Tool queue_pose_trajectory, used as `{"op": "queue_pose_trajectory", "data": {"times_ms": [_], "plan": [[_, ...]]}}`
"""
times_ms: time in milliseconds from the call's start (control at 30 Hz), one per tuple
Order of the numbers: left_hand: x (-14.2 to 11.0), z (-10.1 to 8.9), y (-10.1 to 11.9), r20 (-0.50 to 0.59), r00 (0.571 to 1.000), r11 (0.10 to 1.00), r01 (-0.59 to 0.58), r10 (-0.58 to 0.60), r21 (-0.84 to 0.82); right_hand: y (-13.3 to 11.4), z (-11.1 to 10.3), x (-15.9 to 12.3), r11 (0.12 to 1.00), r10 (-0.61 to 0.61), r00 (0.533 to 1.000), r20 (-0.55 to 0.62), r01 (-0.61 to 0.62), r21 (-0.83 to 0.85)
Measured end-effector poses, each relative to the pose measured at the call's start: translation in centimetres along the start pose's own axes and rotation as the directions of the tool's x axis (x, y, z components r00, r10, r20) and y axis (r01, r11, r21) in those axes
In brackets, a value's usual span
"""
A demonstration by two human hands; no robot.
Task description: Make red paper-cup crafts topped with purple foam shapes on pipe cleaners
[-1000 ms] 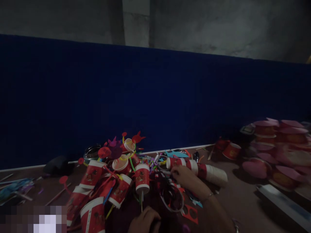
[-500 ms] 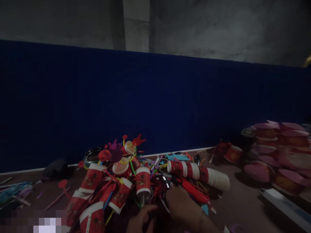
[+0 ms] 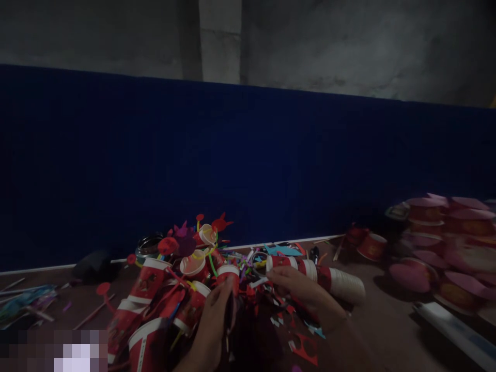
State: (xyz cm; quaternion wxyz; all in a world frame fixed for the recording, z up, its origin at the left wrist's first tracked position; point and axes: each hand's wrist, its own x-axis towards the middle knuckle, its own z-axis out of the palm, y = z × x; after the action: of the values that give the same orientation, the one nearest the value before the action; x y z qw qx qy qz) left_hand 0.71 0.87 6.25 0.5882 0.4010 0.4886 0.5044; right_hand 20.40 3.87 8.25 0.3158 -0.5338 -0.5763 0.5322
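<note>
My right hand (image 3: 296,289) reaches in from the right and pinches the end of a short white strip (image 3: 259,282) between thumb and fingertips. Just behind those fingers lies a row of nested red-and-white paper cups (image 3: 337,280). My left hand (image 3: 213,320) is raised on edge at lower centre, fingers pointing up. Against its palm side is a dark, narrow item (image 3: 231,315), too dim to name. The left fingers partly cover an upturned red paper cup (image 3: 228,270). Left of that hand, several red cups (image 3: 146,281) with coloured paper cut-outs and bent stems lie heaped.
A blue partition (image 3: 232,165) stands along the back. Pink-and-red paper bowls (image 3: 461,248) are piled at right, near a long pale box (image 3: 453,330). A glass jar (image 3: 151,244) stands behind the heap. Red paper with punched holes (image 3: 304,349) and scraps lie at front.
My right hand dipped to the front middle, then rose with the white strip in its fingertips. My left hand lifted beside the upturned cup. The pale ring at front middle has left its spot.
</note>
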Motion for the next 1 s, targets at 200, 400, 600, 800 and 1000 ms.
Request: {"op": "queue_pose_trajectory", "data": {"times_ms": [200,400,600,800,1000], "plan": [[1.2,0.1,-0.1,0.038,0.995,0.994,-0.092,0.09,0.06,0.1,0.3,0.4,0.989,-0.05,0.994,0.093,0.036,0.145],[1.6,0.4,-1.5,0.034,0.971,0.942,-0.24,0.239,0.234,-0.6,2.0,-0.1,0.971,-0.046,0.995,0.092,0.023,0.237],[1.7,0.4,-2.2,0.039,0.963,0.914,-0.267,0.268,0.306,-1.1,3.0,-0.4,0.966,-0.035,0.993,0.111,0.006,0.257],[2.2,0.5,-3.3,0.068,0.977,0.961,-0.209,0.2,0.182,-1.1,3.5,-0.3,0.973,-0.06,0.989,0.135,0.028,0.23],[2.0,0.0,-2.2,0.066,0.979,0.95,-0.203,0.193,0.237,-0.9,2.1,-0.3,0.979,-0.086,0.996,0.033,0.078,0.19]]}}
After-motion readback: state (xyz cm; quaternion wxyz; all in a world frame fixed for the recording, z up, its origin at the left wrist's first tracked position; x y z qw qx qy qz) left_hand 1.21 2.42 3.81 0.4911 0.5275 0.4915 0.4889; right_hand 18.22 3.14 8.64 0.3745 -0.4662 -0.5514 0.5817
